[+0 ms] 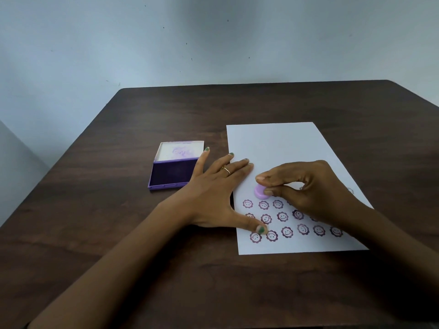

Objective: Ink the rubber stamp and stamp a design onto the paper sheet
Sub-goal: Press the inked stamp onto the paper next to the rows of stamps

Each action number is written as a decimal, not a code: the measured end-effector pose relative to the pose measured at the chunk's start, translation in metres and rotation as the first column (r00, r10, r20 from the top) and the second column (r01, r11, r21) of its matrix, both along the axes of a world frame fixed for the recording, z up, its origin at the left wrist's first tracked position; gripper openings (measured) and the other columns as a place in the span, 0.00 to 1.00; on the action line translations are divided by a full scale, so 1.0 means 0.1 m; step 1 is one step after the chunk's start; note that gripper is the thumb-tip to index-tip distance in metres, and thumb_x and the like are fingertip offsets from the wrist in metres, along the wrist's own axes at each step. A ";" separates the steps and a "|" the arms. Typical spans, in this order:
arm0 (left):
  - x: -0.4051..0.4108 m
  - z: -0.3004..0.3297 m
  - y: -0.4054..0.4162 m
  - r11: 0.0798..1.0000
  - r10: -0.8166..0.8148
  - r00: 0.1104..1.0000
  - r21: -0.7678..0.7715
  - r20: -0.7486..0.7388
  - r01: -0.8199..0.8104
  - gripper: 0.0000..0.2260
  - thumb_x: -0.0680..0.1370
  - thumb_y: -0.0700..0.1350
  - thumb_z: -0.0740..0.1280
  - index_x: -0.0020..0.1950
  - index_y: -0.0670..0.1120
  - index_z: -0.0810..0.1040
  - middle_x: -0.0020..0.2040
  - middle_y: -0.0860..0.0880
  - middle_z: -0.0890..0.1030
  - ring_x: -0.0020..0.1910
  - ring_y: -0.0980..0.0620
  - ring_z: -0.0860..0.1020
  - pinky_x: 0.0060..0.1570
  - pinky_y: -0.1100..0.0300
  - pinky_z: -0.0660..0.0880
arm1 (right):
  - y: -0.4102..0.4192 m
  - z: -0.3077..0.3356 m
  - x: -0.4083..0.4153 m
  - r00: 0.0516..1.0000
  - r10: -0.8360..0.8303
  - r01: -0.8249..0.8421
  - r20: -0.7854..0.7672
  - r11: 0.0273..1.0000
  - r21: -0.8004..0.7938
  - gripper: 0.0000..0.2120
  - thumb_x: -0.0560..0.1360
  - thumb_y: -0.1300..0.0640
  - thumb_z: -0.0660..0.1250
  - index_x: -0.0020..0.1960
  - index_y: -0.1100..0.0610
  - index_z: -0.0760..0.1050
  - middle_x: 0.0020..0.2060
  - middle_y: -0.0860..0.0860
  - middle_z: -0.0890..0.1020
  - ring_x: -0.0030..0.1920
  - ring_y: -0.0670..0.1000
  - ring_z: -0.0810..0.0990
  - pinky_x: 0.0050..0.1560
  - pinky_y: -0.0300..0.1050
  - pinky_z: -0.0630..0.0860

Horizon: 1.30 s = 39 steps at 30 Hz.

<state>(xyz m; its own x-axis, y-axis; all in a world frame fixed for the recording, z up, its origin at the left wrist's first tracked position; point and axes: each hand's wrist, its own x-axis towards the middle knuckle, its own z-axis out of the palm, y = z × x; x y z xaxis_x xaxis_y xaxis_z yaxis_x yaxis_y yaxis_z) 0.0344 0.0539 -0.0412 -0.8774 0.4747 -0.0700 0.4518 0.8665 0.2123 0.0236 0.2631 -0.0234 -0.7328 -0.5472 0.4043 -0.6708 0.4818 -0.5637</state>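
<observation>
Three rows of smiling flower prints already fill the paper sheet's near end; I'm starting a fourth.

From the head view, my right hand pinches the lilac rubber stamp between thumb and fingertips, near the sheet's left edge. I should press straight down without rocking while my flat, open left hand pins the paper. The ink pad lies open left on the dark wooden desk, a pale wall behind.

L hand flat, fingers splayed; R hand pinched shut, prob. thumb and index.
</observation>
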 end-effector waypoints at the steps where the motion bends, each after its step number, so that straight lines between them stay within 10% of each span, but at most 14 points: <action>1: 0.00 0.00 0.00 1.000 0.003 1.000 -0.005 0.004 -0.003 0.50 0.62 0.77 0.55 0.77 0.56 0.43 0.78 0.57 0.45 0.76 0.57 0.37 0.67 0.47 0.22 | 0.00 -0.01 0.01 1.000 -0.003 0.003 -0.015 1.000 0.003 0.11 0.66 0.62 0.74 0.49 0.57 0.82 0.45 0.45 0.81 0.52 0.39 0.77 0.53 0.25 0.72; 15: 0.00 0.01 0.01 1.000 0.012 1.000 -0.015 0.014 -0.012 0.50 0.61 0.77 0.55 0.77 0.57 0.44 0.79 0.57 0.46 0.76 0.55 0.38 0.68 0.43 0.25 | 0.00 0.05 0.04 0.999 -0.016 0.018 -0.041 0.999 0.046 0.10 0.67 0.61 0.73 0.49 0.59 0.82 0.47 0.56 0.85 0.46 0.52 0.83 0.51 0.47 0.80; 39: -0.01 0.01 0.02 1.000 0.020 0.999 -0.023 0.039 -0.019 0.49 0.62 0.76 0.56 0.77 0.57 0.43 0.78 0.57 0.45 0.76 0.55 0.38 0.69 0.44 0.25 | 0.00 -0.02 0.02 0.985 -0.149 0.156 -0.086 0.985 0.072 0.11 0.66 0.56 0.74 0.48 0.51 0.82 0.47 0.51 0.82 0.47 0.48 0.72 0.46 0.46 0.70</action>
